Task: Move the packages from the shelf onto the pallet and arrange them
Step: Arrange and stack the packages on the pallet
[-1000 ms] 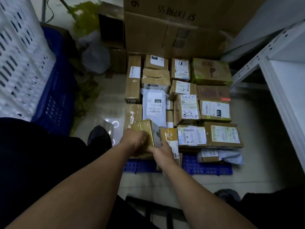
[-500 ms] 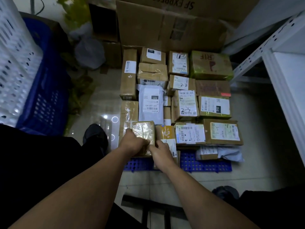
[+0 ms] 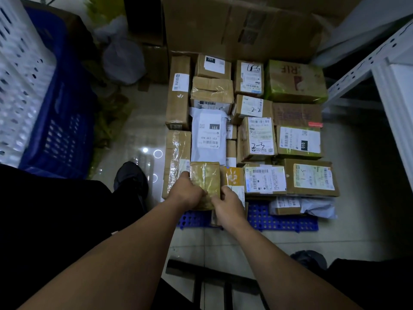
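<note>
Small tape-wrapped brown cardboard package [image 3: 206, 179] lies at frame centre, front row of parcels on the blue plastic grid pallet [image 3: 282, 222]. Left hand [image 3: 186, 193] curls round its left edge; right hand [image 3: 228, 203] grips its right edge. White plastic mailer bag [image 3: 207, 135] just above it. Blue perforated crate [image 3: 60, 121] at left of frame.

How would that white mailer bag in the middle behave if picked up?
The white mailer bag would probably sag, since its wrinkled film looks soft. Its smooth plastic may be slippery. Lying flat, it should not roll.
</note>
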